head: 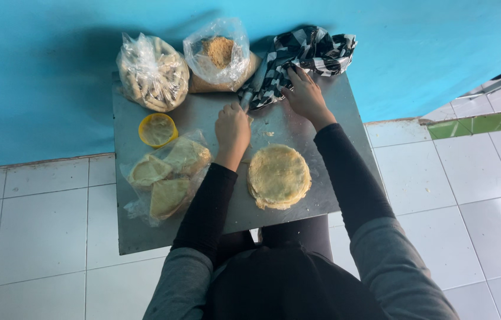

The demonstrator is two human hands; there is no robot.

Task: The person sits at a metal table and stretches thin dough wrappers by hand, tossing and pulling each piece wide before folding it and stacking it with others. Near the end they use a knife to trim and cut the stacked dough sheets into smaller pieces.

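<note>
Knife (247,96) sitting clamped in your left hand (232,127), blade angled toward the checkered bag (304,56). Right hand (305,95) lying flat, fingers apart, pinning that bag. Flatbread stack (278,176) waiting mid-bench (144,231), likely within easy reach.

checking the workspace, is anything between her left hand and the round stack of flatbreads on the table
Nothing visible. The left hand, fisted around a knife handle, sits just up and left of the flatbread stack, with only bare metal table between them.
</note>
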